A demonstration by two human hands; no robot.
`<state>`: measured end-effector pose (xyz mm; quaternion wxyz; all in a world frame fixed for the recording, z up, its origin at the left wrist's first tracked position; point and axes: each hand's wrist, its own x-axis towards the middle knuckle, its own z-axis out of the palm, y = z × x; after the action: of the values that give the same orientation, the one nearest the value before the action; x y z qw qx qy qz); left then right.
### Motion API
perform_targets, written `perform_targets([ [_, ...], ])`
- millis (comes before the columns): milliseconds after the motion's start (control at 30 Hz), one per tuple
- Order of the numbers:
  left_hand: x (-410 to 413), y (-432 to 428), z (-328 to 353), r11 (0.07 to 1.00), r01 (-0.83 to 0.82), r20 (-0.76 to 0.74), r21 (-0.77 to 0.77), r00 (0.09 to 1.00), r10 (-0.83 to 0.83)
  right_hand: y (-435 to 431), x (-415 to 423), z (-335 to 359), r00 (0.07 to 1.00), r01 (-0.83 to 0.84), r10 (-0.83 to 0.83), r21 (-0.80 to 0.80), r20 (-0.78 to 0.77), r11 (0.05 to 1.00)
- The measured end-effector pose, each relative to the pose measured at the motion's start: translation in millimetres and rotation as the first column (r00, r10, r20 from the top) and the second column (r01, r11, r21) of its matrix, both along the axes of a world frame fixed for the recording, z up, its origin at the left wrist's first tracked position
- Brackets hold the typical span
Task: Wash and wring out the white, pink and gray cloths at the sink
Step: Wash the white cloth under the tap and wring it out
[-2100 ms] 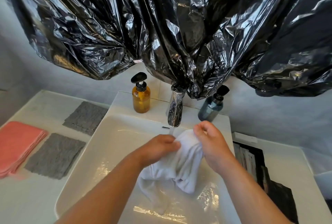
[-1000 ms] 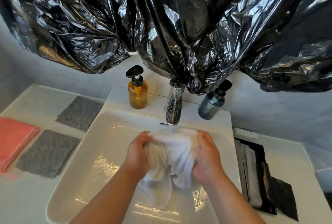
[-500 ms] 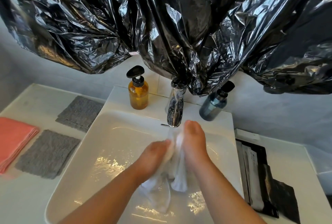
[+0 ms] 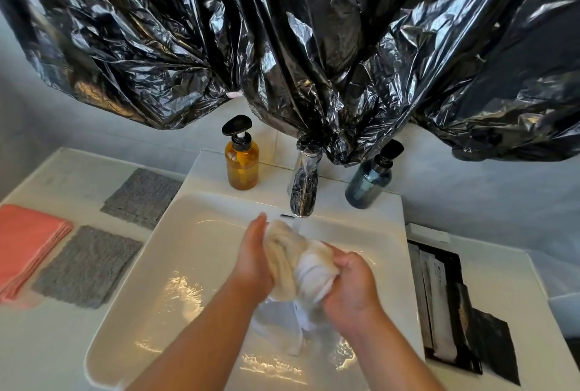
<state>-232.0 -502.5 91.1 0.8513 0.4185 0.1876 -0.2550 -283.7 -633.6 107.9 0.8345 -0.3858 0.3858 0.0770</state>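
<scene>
The white bench (image 4: pixel 47 346) carried a folded pink cloth (image 4: pixel 25 246), a near gray cloth (image 4: pixel 88 266) and a far gray cloth (image 4: pixel 142 197) left of the sink (image 4: pixel 188 258), with dark flat items (image 4: pixel 496 346) right of it.

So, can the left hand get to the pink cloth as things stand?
Probably yes, once freed: the left hand presses the white cloth that the right hand grips. The pink cloth lies uncovered on its side, past flat gray cloths.
</scene>
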Motion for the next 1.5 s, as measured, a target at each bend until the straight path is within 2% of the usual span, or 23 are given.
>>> perform_targets([
  [67,-1,-18,3,0.988,-0.013,0.049,0.156,0.999,0.005,22,0,-5,0.997,-0.077,0.077,-0.315,-0.013,0.946],
  [133,2,-25,-3,0.936,-0.046,0.136,0.35,0.991,-0.002,38,-3,-9,0.986,-0.15,0.158,-0.691,-0.052,0.707],
  [167,4,-27,0,0.893,-0.048,0.201,0.447,0.978,-0.048,42,-3,-7,0.986,-0.128,0.167,-0.765,-0.027,0.631],
  [267,12,-22,-3,0.816,-0.054,0.457,0.576,0.849,-0.266,39,15,-5,0.976,-0.1,0.215,-0.829,0.026,0.55],
  [333,17,-17,-11,0.729,-0.012,0.401,0.684,0.841,-0.362,33,35,-4,0.962,-0.173,0.27,-0.835,-0.031,0.522],
  [433,16,-3,-19,0.787,0.126,0.281,0.604,0.89,-0.359,22,52,-10,0.96,-0.206,0.273,-0.8,-0.055,0.564],
  [533,-6,16,-21,0.762,0.346,0.247,0.547,0.803,-0.542,-2,59,-2,0.993,-0.044,0.108,-0.672,0.054,0.739],
  [567,-14,23,-25,0.674,0.398,0.217,0.622,0.74,-0.637,-12,61,4,0.994,-0.014,0.076,-0.604,0.077,0.797],
  [667,-24,39,-50,0.204,0.3,-0.004,0.932,0.572,-0.82,-38,54,23,0.988,-0.024,0.094,-0.49,0.12,0.871],
  [700,-25,43,-55,0.164,0.25,-0.014,0.954,0.586,-0.81,-46,47,29,0.985,-0.014,0.088,-0.447,0.146,0.895],
  [733,-26,45,-55,0.232,0.246,0.024,0.941,0.636,-0.771,-55,39,34,0.983,0.004,0.07,-0.398,0.172,0.917],
  [767,-23,49,-57,0.395,0.259,0.097,0.881,0.72,-0.687,-63,31,37,0.981,0.034,0.032,-0.339,0.189,0.94],
  [833,-18,50,-47,0.782,0.194,0.197,0.593,0.906,-0.375,-74,17,35,0.979,0.091,-0.051,-0.201,0.196,0.975],
  [867,-12,48,-39,0.907,0.106,0.195,0.406,0.96,-0.2,-74,12,30,0.981,0.115,-0.091,-0.137,0.174,0.984],
  [900,-6,43,-31,0.972,0.03,0.152,0.233,0.986,-0.067,-69,6,24,0.984,0.114,-0.101,-0.08,0.147,0.99],
  [967,1,27,-15,0.997,-0.063,0.062,0.049,0.996,0.06,-50,0,12,0.996,0.067,-0.069,0.037,0.056,0.997],
  [1067,3,-5,-3,0.991,-0.021,-0.033,0.133,0.999,0.026,-4,-2,2,0.998,-0.034,0.037,0.058,-0.057,0.998],
  [1133,4,-18,-4,0.978,-0.034,0.012,0.204,0.999,0.032,21,0,-9,0.979,-0.192,0.165,-0.259,-0.123,0.947],
  [1200,7,-25,-5,0.966,-0.068,0.064,0.249,0.996,0.054,33,3,-15,0.964,-0.265,0.2,-0.643,-0.173,0.718],
  [1267,11,-26,-8,0.932,-0.015,0.153,0.363,0.987,-0.044,35,9,-14,0.967,-0.231,0.225,-0.782,-0.119,0.579],
  [1333,11,-24,-14,0.865,0.007,0.243,0.501,0.959,-0.148,33,21,-11,0.959,-0.241,0.259,-0.824,-0.119,0.513],
  [1400,11,-17,-16,0.875,0.065,0.212,0.479,0.959,-0.187,30,33,-9,0.947,-0.265,0.298,-0.818,-0.12,0.511],
  [1500,4,2,-26,0.868,0.284,0.184,0.408,0.905,-0.383,17,45,-10,0.965,-0.204,0.257,-0.768,-0.054,0.607],
])
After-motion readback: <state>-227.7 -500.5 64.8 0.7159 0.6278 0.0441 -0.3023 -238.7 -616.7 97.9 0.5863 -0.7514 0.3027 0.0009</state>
